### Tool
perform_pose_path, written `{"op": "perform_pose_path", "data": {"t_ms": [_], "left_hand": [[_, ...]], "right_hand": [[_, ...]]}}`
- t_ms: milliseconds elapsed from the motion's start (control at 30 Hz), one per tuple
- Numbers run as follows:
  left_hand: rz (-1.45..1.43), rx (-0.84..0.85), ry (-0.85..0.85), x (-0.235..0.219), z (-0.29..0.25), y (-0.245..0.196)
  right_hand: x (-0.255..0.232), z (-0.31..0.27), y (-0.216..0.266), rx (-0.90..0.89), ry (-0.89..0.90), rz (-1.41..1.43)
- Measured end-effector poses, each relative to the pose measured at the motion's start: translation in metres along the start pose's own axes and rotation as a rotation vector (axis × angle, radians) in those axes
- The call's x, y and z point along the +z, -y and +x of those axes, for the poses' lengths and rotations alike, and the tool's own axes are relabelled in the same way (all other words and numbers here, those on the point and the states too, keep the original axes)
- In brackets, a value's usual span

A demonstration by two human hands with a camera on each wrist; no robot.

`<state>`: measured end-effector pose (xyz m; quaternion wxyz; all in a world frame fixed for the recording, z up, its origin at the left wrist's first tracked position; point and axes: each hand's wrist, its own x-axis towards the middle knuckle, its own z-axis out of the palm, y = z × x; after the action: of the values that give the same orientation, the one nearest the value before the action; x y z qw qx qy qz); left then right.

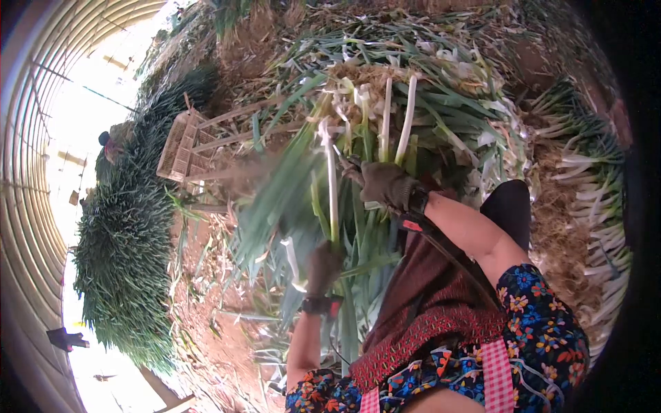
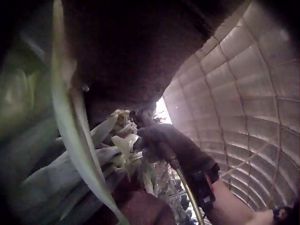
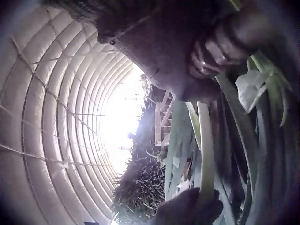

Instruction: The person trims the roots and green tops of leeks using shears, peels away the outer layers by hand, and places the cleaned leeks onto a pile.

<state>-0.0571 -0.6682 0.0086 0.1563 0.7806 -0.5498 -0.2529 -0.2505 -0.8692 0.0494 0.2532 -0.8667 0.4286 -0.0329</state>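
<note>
My gloved left hand (image 1: pixel 323 268) grips a leek (image 1: pixel 332 199), whose white root end points away from me. The same leek stalk (image 3: pixel 206 150) rises from the left hand (image 3: pixel 187 208) in the right wrist view. Just right of it, my gloved right hand (image 1: pixel 387 184) holds a dark handheld tool (image 1: pixel 352 169), its tip close to the white stalk. A brass-coloured tube (image 2: pixel 189 193) runs back from that tool along the forearm. Two more white leek stalks (image 1: pixel 406 120) stand beyond the right hand. Long green leaves lie around and under both hands.
A wooden slatted frame (image 1: pixel 180 148) stands ahead on the left. Behind it is a large heap of green leeks (image 1: pixel 131 268). Stripped leaves and peelings (image 1: pixel 413 48) are piled ahead. Rows of leeks with roots (image 1: pixel 585 179) lie at the right. A curved ribbed cover (image 1: pixel 27 186) arches at the left.
</note>
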Motion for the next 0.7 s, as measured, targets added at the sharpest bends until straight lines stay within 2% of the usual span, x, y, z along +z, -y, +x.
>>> {"op": "perform_pose_path", "data": {"t_ms": [67,100,167,200,267,333,400,433,467,500,633,700], "left_hand": [[0.017,-0.07,0.031,-0.004,0.0,-0.006],[-0.096,-0.075,0.059,-0.001,0.003,0.0],[-0.32,-0.085,0.118,0.005,0.006,0.02],[-0.298,-0.073,0.11,-0.001,0.005,0.012],[-0.259,-0.051,0.091,-0.017,0.001,-0.007],[-0.413,-0.074,0.073,-0.041,-0.003,-0.037],[-0.525,-0.101,0.072,-0.051,0.009,-0.048],[-0.557,-0.118,0.084,-0.054,0.018,-0.048],[-0.589,-0.132,0.095,-0.055,0.027,-0.051],[-0.493,-0.025,0.097,-0.059,0.033,-0.061],[-0.244,0.298,0.102,-0.04,0.088,-0.096],[-0.158,0.419,0.044,-0.02,0.128,-0.105]], "right_hand": [[0.012,0.005,-0.009,-0.147,-0.101,-0.041],[0.014,0.004,-0.008,-0.188,-0.149,-0.032],[0.01,-0.005,-0.004,-0.124,-0.197,0.103],[0.0,-0.011,0.001,-0.088,-0.203,0.167],[-0.023,-0.021,0.002,-0.015,-0.102,0.276],[-0.038,-0.03,-0.003,0.039,0.065,0.392],[-0.068,-0.059,0.016,-0.006,-0.09,0.435],[-0.096,-0.096,0.051,-0.073,-0.344,0.418],[-0.103,-0.105,0.056,-0.085,-0.447,0.459],[-0.11,-0.114,0.061,-0.101,-0.551,0.496],[-0.085,-0.117,-0.055,0.079,-0.325,0.875],[-0.084,-0.123,-0.082,0.125,-0.281,1.102]]}}
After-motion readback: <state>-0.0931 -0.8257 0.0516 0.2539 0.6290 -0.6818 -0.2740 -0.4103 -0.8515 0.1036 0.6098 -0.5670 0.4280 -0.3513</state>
